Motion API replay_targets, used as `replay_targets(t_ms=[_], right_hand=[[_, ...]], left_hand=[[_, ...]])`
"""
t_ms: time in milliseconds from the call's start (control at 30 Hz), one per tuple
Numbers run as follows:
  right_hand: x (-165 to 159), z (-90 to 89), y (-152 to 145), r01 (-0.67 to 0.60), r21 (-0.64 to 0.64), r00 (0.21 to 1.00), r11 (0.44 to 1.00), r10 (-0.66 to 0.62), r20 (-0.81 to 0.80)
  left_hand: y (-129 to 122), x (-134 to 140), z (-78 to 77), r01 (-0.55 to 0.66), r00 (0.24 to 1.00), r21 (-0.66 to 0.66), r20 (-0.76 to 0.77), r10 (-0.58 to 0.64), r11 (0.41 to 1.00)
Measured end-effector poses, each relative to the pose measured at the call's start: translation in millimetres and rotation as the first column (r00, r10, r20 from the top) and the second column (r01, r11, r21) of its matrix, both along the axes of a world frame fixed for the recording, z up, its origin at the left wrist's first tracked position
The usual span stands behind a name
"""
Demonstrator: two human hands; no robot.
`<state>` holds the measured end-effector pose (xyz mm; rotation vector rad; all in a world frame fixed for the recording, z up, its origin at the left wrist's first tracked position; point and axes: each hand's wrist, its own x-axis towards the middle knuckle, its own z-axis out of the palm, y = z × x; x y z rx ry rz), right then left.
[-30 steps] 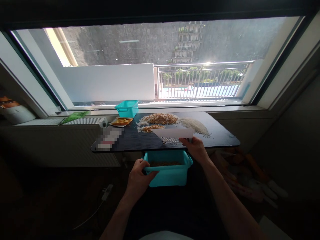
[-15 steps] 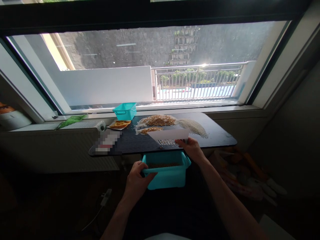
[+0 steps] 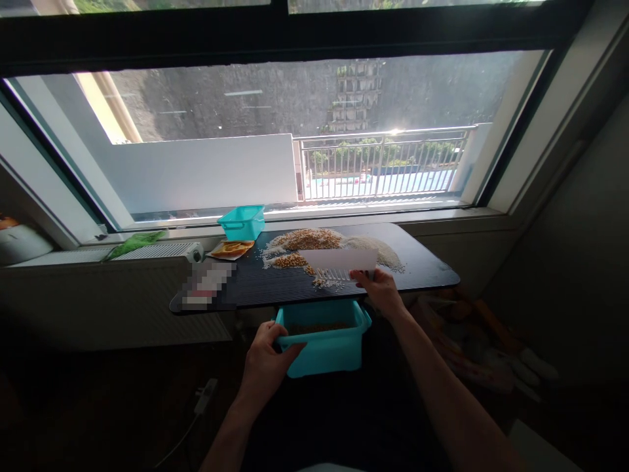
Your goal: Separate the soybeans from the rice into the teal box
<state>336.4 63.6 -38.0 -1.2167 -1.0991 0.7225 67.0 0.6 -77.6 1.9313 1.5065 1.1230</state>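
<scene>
Over tabletop (image 3: 265,286) — card (image 3: 339,259) crosswise; slots (image 3: 332,275) down

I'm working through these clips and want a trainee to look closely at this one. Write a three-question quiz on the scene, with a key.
1. True or false: the left hand grips the near tub at its left end.
2. What does the right hand hold?
A) a spoon
B) a white card with slots
C) a cup
3. Fill in the blank: on the table, seen from the camera, the white grain heap lies to the ____ of the large brown bean heap.

Key: 1. True. 2. B. 3. Right.
</scene>
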Motion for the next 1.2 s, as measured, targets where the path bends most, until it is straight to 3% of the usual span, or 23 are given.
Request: replay_targets(t_ms=[800, 1033, 1200], right_hand=[[-8.0, 2.1, -10.5, -0.076, -0.039, 0.996, 0.996, 0.077, 0.041], [-11.9, 8.3, -22.8, -0.174, -0.073, 0.985, 0.982, 0.173, -0.026], [-11.2, 5.9, -12.3, -0.046, -0.021, 0.999, 0.999, 0.045, -0.029]], left_hand=[[1.5, -0.1, -1.6, -0.01, 1.0, 0.008, 0.013, 0.01, 1.0], [4.7, -1.3, -3.4, 0.003, 1.0, 0.018, 0.014, -0.004, 1.0], [4.8, -1.9, -3.7, 0.002, 1.0, 0.016, 0.01, -0.002, 1.0]])
